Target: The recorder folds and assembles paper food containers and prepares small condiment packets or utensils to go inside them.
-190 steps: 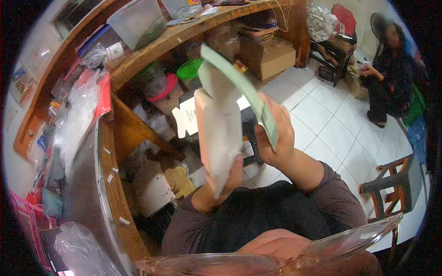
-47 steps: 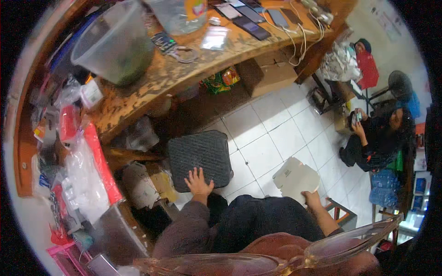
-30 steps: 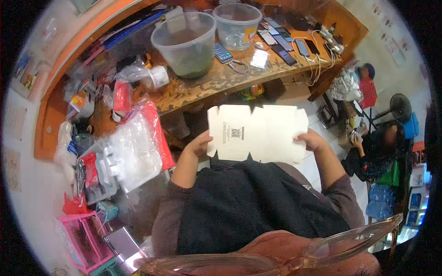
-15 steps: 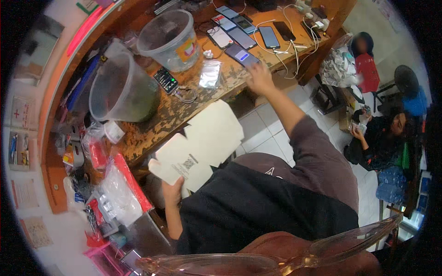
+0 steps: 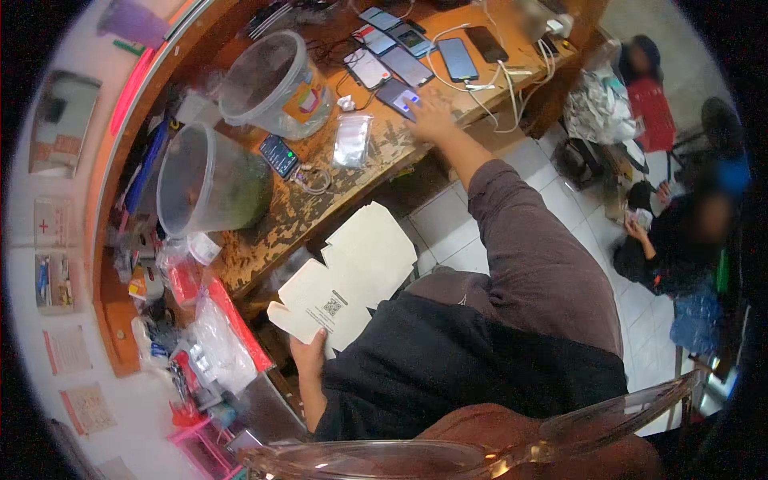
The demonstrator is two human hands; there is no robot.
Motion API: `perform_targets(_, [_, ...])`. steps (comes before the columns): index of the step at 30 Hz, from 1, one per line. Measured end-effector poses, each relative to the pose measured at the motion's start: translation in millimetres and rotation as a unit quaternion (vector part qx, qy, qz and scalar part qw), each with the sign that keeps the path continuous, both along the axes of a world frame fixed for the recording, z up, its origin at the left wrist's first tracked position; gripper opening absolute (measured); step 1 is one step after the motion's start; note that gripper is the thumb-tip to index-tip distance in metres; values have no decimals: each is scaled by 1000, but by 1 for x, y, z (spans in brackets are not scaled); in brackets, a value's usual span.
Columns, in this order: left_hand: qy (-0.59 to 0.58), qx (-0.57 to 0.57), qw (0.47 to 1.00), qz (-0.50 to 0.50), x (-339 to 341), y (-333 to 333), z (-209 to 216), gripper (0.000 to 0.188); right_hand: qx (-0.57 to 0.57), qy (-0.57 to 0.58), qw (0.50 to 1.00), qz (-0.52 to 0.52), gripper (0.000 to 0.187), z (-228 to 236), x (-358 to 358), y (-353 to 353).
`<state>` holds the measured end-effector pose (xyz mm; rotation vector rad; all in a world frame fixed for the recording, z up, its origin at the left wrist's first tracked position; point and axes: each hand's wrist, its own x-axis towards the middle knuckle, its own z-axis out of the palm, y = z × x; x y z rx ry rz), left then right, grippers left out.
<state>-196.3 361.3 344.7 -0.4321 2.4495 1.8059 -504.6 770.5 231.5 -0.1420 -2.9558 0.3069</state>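
Observation:
My left hand (image 5: 309, 352) grips the lower edge of a flat, cream-coloured cardboard sheet (image 5: 364, 256) with notched sides and a printed square code, thumb on top. The sheet is tilted in front of my body, off the table's near edge. My right hand (image 5: 433, 118) reaches out to a phone (image 5: 395, 98) lying at the table's front edge. Its fingers are stretched out at the lit screen, slightly blurred; whether they touch the glass I cannot tell. Behind this phone lie several others, among them a white-screened phone (image 5: 367, 70) and a blue-grey phone (image 5: 457, 60).
Two clear plastic tubs, one upright (image 5: 268, 84) and one tipped (image 5: 208, 180), stand on the worn wooden table (image 5: 240, 256). Nearby are a cabled phone (image 5: 278, 154) and a clear bag (image 5: 352, 141). White charging cables (image 5: 512, 92) run at the right. Another person (image 5: 680, 240) sits at far right.
My right hand has shifted slightly left over the phone, with its fingers spreading out more. The view has turned a little. The cardboard sheet stays in my left hand.

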Motion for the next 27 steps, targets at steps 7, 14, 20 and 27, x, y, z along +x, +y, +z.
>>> perform_targets(7, [-9, -22, 996, -87, 8, -13, 4, 51, -206, -69, 975, 37, 34, 42, 98, -46])
perform_targets(14, [48, 119, 976, -176, 48, -71, -30, 56, -560, -124, 815, 80, 82, 35, 286, -101])
perform_targets(20, [0, 183, 951, -250, 76, -77, -25, 55, -808, -184, 559, -10, 57, 46, 430, -115])
perform_targets(27, [-45, 222, 921, -318, 108, -73, -24, 64, -801, -81, 591, -55, 49, 48, 527, -128])
